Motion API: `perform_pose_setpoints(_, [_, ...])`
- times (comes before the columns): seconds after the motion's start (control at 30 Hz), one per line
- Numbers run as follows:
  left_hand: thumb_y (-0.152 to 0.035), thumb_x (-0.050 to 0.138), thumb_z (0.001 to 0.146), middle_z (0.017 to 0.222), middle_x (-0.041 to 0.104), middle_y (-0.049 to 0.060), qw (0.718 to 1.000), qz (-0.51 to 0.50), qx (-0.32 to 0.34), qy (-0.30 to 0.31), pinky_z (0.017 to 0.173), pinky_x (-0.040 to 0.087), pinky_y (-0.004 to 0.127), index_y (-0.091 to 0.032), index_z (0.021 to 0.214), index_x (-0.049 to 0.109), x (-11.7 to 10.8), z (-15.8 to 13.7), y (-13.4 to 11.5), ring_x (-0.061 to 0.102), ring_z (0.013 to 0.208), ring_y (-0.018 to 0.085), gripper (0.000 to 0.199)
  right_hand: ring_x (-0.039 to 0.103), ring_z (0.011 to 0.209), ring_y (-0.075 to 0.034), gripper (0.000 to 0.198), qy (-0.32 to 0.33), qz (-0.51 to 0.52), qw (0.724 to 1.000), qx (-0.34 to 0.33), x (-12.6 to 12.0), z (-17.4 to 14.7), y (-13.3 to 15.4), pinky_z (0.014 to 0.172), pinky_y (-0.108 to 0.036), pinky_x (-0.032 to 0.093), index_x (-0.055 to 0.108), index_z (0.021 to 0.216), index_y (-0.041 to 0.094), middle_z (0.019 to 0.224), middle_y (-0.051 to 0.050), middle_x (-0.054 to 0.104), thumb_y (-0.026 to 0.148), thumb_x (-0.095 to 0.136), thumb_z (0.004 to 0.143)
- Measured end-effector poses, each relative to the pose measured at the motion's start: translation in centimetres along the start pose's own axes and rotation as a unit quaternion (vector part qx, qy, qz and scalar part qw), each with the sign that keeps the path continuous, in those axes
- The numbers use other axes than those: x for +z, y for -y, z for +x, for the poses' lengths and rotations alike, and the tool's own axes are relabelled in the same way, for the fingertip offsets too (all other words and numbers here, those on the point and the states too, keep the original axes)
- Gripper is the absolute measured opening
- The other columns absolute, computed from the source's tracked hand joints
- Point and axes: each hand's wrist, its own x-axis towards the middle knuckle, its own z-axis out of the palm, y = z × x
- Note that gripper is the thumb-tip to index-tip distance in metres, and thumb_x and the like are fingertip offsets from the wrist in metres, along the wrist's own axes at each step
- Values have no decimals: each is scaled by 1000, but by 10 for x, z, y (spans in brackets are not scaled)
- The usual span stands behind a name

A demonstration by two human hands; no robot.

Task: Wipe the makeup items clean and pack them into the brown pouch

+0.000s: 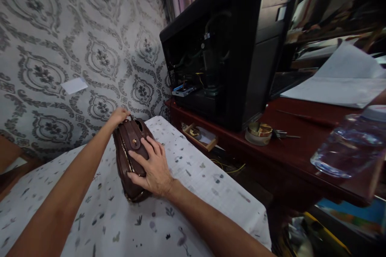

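Observation:
A dark brown leather-like handbag with gold zippers and a round gold snap on its flap stands on a white patterned sheet. My left hand reaches to its far end, with the fingers closed around the bag's top edge or strap; the exact grip is partly hidden. Across the bag's near side lies my right hand, its fingers spread and resting on the leather below the snap. A dark gap shows at the bag's top, near the far end.
Right of the bed, a red-brown desk carries a black computer case, a round glass container, a clear plastic bottle and papers. A small drawer stands open. Patterned wallpaper rises behind.

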Motion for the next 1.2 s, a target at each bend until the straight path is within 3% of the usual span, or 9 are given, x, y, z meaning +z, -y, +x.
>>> perform_pose_setpoints(0.13, [-35,65,66,46,48,-4,998,-14,39,-37,51,29,27,-20,56,56,0,-16,-4,44,50,15,21,30,142,-34,55,2,-3,1000,-5,-1,1,0,111,-55,30,63,130,28,147,-16,44,56,66,82])
perform_pose_setpoints(0.4, [-45,51,70,58,48,-2,990,-51,108,-77,58,38,26,-22,62,50,-10,-50,-5,46,58,15,24,31,142,-33,54,-7,-9,1000,-7,-1,1,2,111,-54,31,63,129,28,146,-15,44,55,66,82])
perform_pose_setpoints(0.57, [-49,65,64,55,52,-1,993,11,97,-64,57,34,26,-22,59,56,-20,-44,-8,48,60,17,29,31,142,-34,53,-5,-7,1000,-6,-3,1,2,111,-54,31,64,129,28,146,-15,44,55,65,83])
perform_pose_setpoints(0.67, [-40,76,53,46,51,-1,994,66,79,-36,56,28,28,-22,51,62,-24,-33,-15,48,57,19,23,31,142,-34,52,-7,-5,1000,-11,-4,2,2,111,-53,31,64,129,27,145,-16,44,55,63,85])
perform_pose_setpoints(0.8, [-26,73,51,43,53,-2,994,86,61,1,56,27,28,-22,47,66,-20,-23,-23,48,54,18,9,30,143,-33,52,-9,-6,1000,-12,-3,1,1,111,-54,31,64,128,27,145,-17,44,55,63,85])
perform_pose_setpoints(1.0, [-34,67,56,49,57,-1,998,-4,62,12,54,32,27,-19,55,68,-10,-32,-23,49,54,17,15,29,143,-33,54,-1,-7,1000,-5,-1,0,1,112,-53,30,64,129,28,147,-15,43,57,65,83])
perform_pose_setpoints(1.2, [-51,66,59,68,64,4,990,-127,62,22,59,40,26,-18,70,67,-24,-43,-22,54,64,17,35,30,143,-33,54,5,-1,1000,-1,-1,0,0,112,-54,31,64,129,28,148,-15,43,55,66,83])
